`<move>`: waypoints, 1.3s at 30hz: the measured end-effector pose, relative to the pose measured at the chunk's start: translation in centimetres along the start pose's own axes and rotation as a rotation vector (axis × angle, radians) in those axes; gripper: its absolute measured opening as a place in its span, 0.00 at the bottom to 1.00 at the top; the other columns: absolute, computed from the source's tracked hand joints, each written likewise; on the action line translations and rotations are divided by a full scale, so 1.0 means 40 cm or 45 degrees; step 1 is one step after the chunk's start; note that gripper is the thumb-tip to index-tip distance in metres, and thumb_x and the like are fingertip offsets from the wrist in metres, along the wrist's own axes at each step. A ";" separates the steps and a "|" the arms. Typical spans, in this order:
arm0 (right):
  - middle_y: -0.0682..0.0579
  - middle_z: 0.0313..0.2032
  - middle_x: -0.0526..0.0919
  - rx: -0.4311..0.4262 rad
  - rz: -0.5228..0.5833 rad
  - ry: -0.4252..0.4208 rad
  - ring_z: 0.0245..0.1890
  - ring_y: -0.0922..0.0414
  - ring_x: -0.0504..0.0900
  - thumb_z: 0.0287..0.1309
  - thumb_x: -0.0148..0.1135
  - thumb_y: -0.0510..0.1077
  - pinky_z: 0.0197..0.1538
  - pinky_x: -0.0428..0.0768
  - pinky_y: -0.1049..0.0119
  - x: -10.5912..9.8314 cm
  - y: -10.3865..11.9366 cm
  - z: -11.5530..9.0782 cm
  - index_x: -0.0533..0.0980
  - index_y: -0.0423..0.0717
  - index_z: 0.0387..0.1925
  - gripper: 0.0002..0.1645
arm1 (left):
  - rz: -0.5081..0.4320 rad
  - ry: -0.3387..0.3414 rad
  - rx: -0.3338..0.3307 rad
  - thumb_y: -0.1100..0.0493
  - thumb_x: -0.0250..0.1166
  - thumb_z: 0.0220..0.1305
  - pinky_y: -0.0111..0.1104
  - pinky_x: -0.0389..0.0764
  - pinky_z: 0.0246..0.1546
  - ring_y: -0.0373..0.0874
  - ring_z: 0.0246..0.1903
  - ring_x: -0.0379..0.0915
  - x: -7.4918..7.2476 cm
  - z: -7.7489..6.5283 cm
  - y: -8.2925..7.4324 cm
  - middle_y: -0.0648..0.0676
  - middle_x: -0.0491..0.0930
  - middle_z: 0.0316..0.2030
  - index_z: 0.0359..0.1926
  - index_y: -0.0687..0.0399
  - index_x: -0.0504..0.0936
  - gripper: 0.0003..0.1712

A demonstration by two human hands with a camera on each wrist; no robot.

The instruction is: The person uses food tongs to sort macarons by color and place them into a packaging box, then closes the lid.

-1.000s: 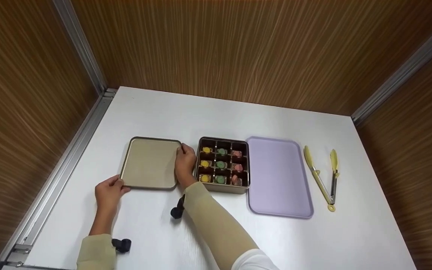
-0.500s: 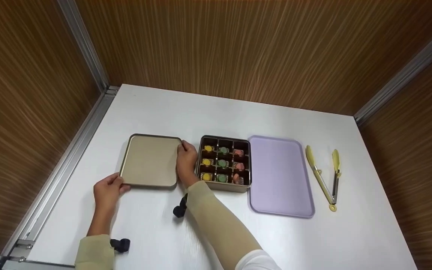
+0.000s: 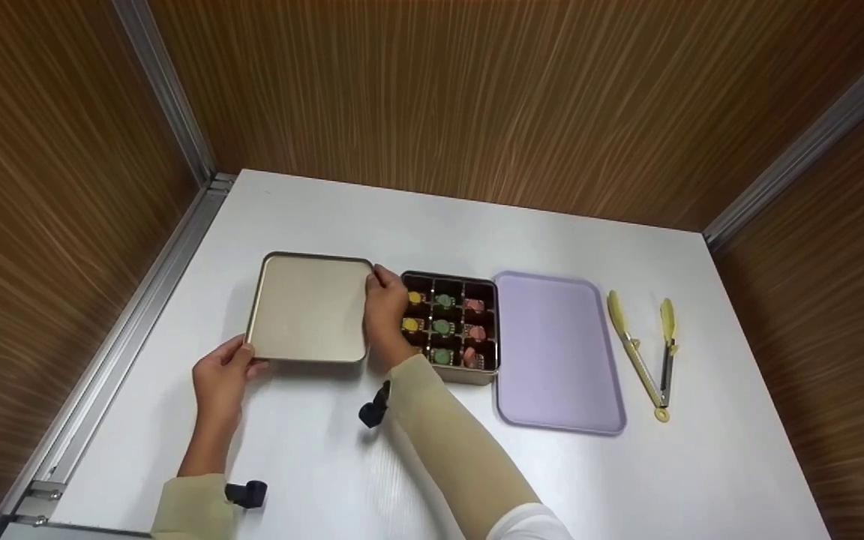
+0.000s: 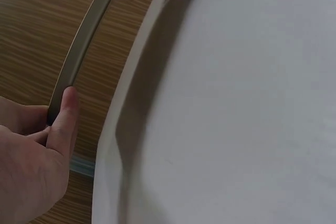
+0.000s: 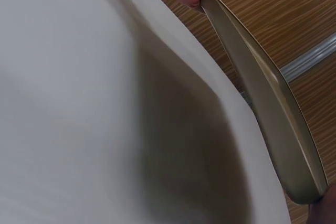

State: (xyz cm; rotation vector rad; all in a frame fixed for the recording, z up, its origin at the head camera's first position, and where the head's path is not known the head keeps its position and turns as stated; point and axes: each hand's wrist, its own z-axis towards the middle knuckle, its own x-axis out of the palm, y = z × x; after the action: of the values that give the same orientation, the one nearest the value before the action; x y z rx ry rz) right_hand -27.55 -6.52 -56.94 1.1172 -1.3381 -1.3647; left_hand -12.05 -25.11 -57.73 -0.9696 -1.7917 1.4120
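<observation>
Both hands carry a square gold tin lid (image 3: 312,307), raised over the table with its shadow beneath it in both wrist views. The left hand (image 3: 220,375) pinches its near left corner, thumb against the side wall (image 4: 84,38). At the far right corner, the right hand (image 3: 385,307) grips the edge; only a bit of it shows low in the right wrist view. Just right of that hand stands a matching tin box (image 3: 469,375) with a dark divided insert. Its compartments hold small yellow, green (image 3: 443,327) and pink pieces; the hand hides part of the yellow column.
A lilac rectangular tray (image 3: 556,352) lies against the box's right side. Farther right are tongs (image 3: 646,360) with yellow tips, spread apart on the white table (image 3: 417,225). Wood-grain panels (image 3: 432,97) enclose the back and sides.
Both hands have lifted the lid and shifted it a little right and away from the person. The right hand now overlaps the box's left edge. Box, tray and tongs stay put.
</observation>
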 end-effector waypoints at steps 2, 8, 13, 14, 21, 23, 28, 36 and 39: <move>0.37 0.58 0.82 0.001 0.003 -0.019 0.62 0.45 0.79 0.69 0.57 0.34 0.62 0.80 0.60 -0.013 0.009 0.006 0.79 0.31 0.58 0.18 | -0.012 -0.003 0.026 0.64 0.55 0.75 0.27 0.86 0.41 0.37 0.34 0.84 0.014 -0.006 -0.005 0.72 0.75 0.58 0.65 0.74 0.73 0.23; 0.35 0.58 0.81 0.000 0.098 -0.039 0.62 0.44 0.79 0.68 0.57 0.32 0.62 0.80 0.60 -0.069 0.048 0.018 0.78 0.30 0.58 0.19 | -0.070 0.003 0.080 0.65 0.57 0.74 0.28 0.86 0.41 0.38 0.35 0.84 0.063 -0.020 -0.020 0.70 0.77 0.55 0.64 0.74 0.73 0.22; 0.35 0.59 0.80 -0.022 0.152 -0.075 0.62 0.43 0.79 0.68 0.57 0.32 0.61 0.80 0.60 -0.130 0.080 0.032 0.77 0.30 0.59 0.20 | -0.098 0.047 0.114 0.65 0.58 0.74 0.30 0.87 0.41 0.39 0.34 0.84 0.112 -0.027 -0.038 0.69 0.77 0.52 0.63 0.72 0.75 0.21; 0.35 0.59 0.81 -0.031 0.148 -0.091 0.62 0.43 0.79 0.68 0.57 0.32 0.61 0.80 0.60 -0.142 0.084 0.037 0.78 0.30 0.59 0.19 | -0.100 0.060 0.122 0.65 0.58 0.74 0.30 0.87 0.42 0.40 0.34 0.84 0.123 -0.028 -0.041 0.69 0.77 0.52 0.62 0.72 0.75 0.21; 0.38 0.58 0.82 -0.052 0.080 -0.170 0.61 0.46 0.80 0.67 0.60 0.36 0.62 0.80 0.61 -0.240 0.092 0.069 0.81 0.35 0.57 0.18 | -0.095 0.124 0.150 0.66 0.59 0.73 0.32 0.87 0.41 0.41 0.35 0.85 0.204 -0.037 -0.040 0.68 0.79 0.48 0.61 0.71 0.77 0.19; 0.39 0.58 0.82 -0.052 0.073 -0.185 0.62 0.47 0.80 0.68 0.60 0.36 0.62 0.80 0.60 -0.271 0.093 0.074 0.81 0.35 0.57 0.18 | -0.105 0.145 0.151 0.66 0.59 0.73 0.32 0.87 0.41 0.42 0.35 0.85 0.229 -0.041 -0.036 0.68 0.79 0.48 0.60 0.70 0.78 0.18; 0.37 0.58 0.82 -0.070 0.117 -0.209 0.62 0.46 0.79 0.68 0.60 0.35 0.63 0.79 0.59 -0.342 0.100 0.085 0.80 0.32 0.57 0.19 | -0.160 0.200 0.133 0.66 0.61 0.71 0.34 0.88 0.41 0.45 0.36 0.85 0.289 -0.058 -0.023 0.68 0.81 0.48 0.57 0.72 0.79 0.17; 0.34 0.56 0.82 -0.123 0.104 -0.235 0.60 0.45 0.80 0.66 0.61 0.34 0.61 0.81 0.61 -0.425 0.097 0.102 0.80 0.28 0.54 0.18 | -0.176 0.276 0.089 0.67 0.63 0.69 0.33 0.88 0.39 0.46 0.36 0.84 0.355 -0.090 0.003 0.66 0.80 0.45 0.55 0.73 0.80 0.16; 0.34 0.55 0.83 -0.146 0.077 -0.236 0.59 0.46 0.81 0.66 0.61 0.34 0.60 0.81 0.62 -0.453 0.094 0.107 0.80 0.28 0.54 0.18 | -0.161 0.324 0.079 0.67 0.64 0.69 0.32 0.88 0.38 0.45 0.35 0.83 0.372 -0.100 0.012 0.65 0.79 0.44 0.54 0.73 0.80 0.16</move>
State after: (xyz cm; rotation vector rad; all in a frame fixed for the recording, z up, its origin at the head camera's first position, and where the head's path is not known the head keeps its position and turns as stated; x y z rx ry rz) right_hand -28.26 12.04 -52.88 0.8843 -1.3941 -1.5098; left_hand -16.27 -10.31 -56.68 -0.9413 -1.5840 1.2012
